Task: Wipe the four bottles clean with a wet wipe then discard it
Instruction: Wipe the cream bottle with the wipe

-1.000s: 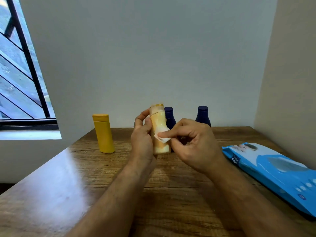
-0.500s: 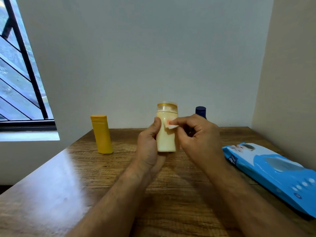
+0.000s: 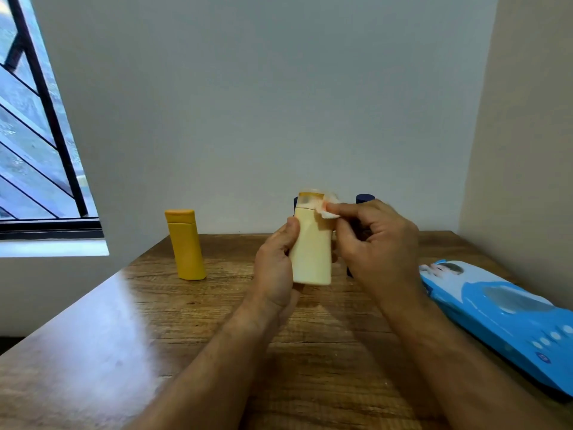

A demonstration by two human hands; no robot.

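Left hand (image 3: 274,268) curls round the bottle (image 3: 311,252), thumb up its near face, forearm running in from 7 o'clock; right hand (image 3: 376,243) at 3 o'clock pinches the wipe (image 3: 329,208) against the cap, other fingers curled, forearm from 5 o'clock

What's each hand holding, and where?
Left hand grips the cream bottle round its lower body. Right hand pinches a wet wipe at the bottle's cap.
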